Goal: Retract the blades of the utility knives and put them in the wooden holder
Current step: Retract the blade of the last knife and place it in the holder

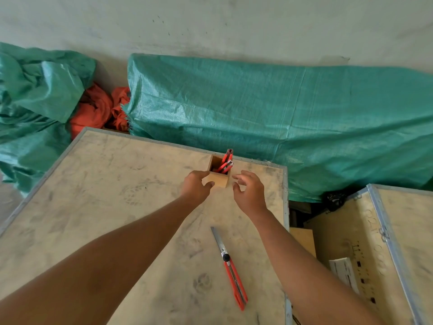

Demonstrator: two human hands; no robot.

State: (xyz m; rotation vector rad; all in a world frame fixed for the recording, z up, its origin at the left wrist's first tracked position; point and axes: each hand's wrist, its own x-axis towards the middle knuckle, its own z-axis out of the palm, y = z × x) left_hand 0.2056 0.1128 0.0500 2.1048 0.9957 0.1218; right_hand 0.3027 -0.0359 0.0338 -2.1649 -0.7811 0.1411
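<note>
A small wooden holder (221, 179) stands near the far edge of the plywood crate top (93, 195). Red utility knives (226, 163) stick up out of it, leaning right. My left hand (195, 186) grips the holder's left side, thumb on its front face. My right hand (249, 190) hovers just right of the holder with fingers spread and nothing in it. One red utility knife (232, 269) lies flat on the crate top nearer to me, between my forearms, with its steel blade extended and pointing away.
Green tarpaulin (281, 113) covers bulky goods behind the crate, with orange cloth (93, 111) at the back left. A second wooden crate (375, 242) stands to the right across a narrow gap, bearing a white label.
</note>
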